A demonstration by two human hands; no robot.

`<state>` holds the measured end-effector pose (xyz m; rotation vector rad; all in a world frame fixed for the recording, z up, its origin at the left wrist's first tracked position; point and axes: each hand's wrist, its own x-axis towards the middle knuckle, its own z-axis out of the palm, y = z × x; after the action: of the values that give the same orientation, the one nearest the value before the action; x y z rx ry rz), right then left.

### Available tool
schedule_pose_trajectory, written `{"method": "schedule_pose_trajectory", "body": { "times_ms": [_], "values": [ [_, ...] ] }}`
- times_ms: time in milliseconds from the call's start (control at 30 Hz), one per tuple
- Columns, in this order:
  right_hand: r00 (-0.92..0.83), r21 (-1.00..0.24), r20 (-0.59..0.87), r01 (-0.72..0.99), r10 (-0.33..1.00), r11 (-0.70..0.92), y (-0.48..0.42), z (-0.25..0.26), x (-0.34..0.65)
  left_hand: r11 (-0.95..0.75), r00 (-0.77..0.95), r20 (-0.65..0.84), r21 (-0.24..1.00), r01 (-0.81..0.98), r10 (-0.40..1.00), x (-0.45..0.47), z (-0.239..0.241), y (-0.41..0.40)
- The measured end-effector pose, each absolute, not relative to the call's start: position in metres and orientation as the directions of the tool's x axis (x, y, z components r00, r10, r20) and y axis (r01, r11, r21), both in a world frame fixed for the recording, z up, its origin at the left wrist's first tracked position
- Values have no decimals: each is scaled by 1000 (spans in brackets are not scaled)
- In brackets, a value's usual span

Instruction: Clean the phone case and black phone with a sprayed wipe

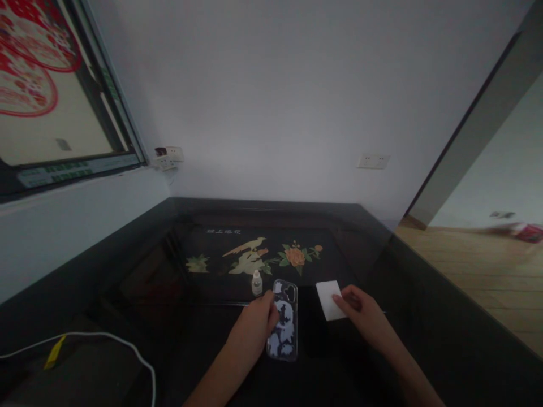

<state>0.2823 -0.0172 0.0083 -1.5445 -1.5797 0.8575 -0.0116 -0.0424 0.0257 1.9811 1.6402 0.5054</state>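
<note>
A clear phone case (286, 330) with pale lilac patches stands out against the dark tabletop, its camera cut-out towards the far end. My left hand (254, 322) is closed on the case's left edge, and part of that edge is hidden by the fingers. A folded white tissue or wipe (328, 299) is pinched at its right side between the thumb and fingers of my right hand (361, 311). Just beyond my left hand a small clear bottle (257, 284) with a white cap stands upright.
The glossy black table (339, 373) carries a bird-and-flower picture (294, 256). A white cable (106, 334) with a yellow tag (55, 353) curves across the left front. Wall sockets (373, 161) sit behind, and a window (55, 96) is at the left.
</note>
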Motion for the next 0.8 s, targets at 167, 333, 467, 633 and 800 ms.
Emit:
{"method": "schedule_pose_trajectory", "body": {
  "times_ms": [167,333,467,633,800],
  "values": [
    [-32,-954,151,258,988,154,10,32,261,-181,181,99,831,526,979,-2,28,-34],
    [72,-921,314,267,947,285,46,39,238,-36,209,-10,976,213,978,19,22,-10],
    [150,-821,510,379,847,427,47,28,228,73,244,-101,990,119,965,27,12,9],
    [-86,-613,647,533,758,584,31,19,226,133,169,-130,991,-2,977,31,3,7],
    [-305,-509,617,549,725,663,18,25,224,209,148,-197,975,-71,969,36,3,-4]
  ]
}}
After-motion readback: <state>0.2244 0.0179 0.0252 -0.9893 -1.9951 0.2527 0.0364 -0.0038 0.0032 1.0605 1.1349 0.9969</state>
